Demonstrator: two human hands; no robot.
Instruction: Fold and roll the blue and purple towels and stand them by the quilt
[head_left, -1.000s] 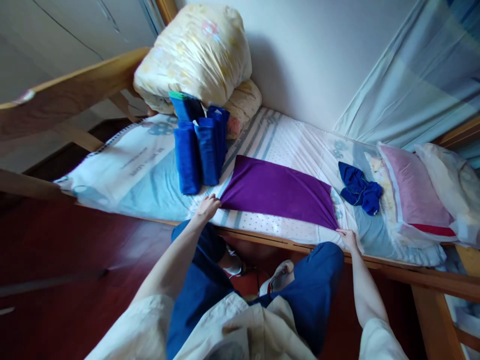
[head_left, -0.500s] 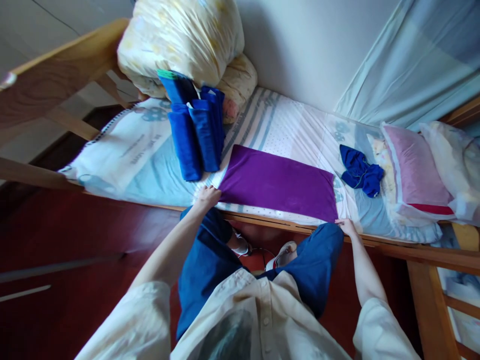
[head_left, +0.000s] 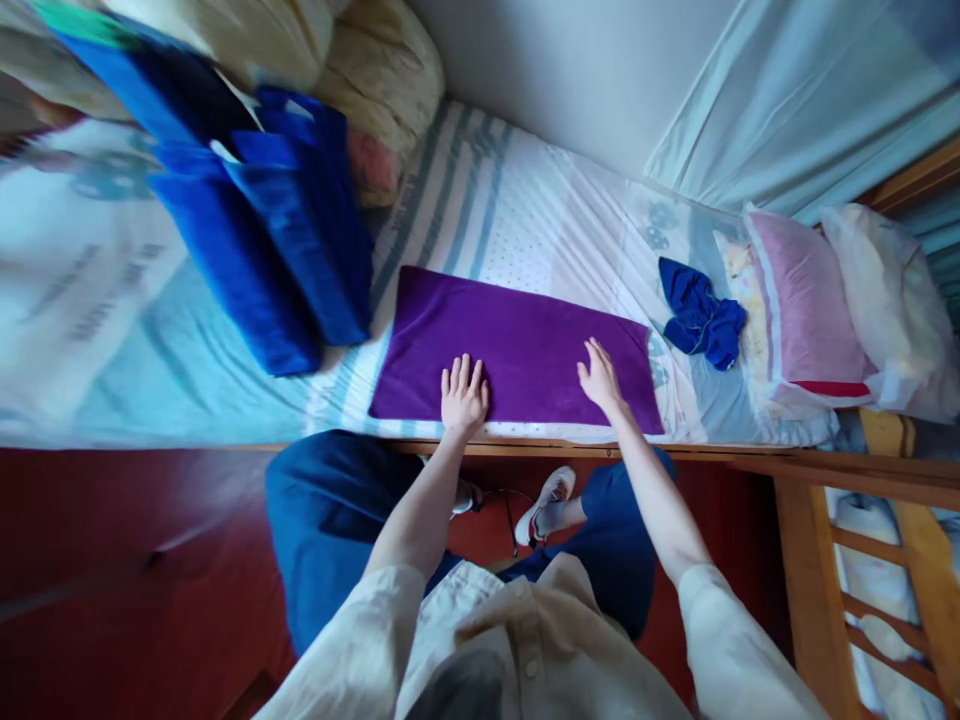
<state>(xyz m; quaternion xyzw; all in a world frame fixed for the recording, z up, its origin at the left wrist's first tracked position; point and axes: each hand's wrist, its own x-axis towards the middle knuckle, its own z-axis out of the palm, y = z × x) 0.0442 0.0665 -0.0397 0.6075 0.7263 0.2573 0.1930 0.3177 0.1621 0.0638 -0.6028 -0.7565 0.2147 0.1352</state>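
A purple towel-like cloth (head_left: 525,345) lies spread out near the front edge of the bed (head_left: 555,220). My left hand (head_left: 465,395) rests flat on its left half, fingers stretched out. Over the right half is my right hand (head_left: 600,377), open with fingers extended; whether it touches the cloth I cannot tell. Left of the cloth stand several folded blue cloths (head_left: 232,250), grouped together. A crumpled dark blue cloth (head_left: 705,315) lies to the right.
A pink pillow (head_left: 810,300) in clear wrapping sits at the bed's right end. Bulky cream bedding (head_left: 382,80) is piled at the back left. A pale curtain (head_left: 757,110) hangs at the back right. Wooden ladder rails (head_left: 810,590) stand at lower right.
Both hands have let go of the cloth's front corners and moved inward onto or over it, fingers now spread. The view has shifted, bringing the blue stack nearer.
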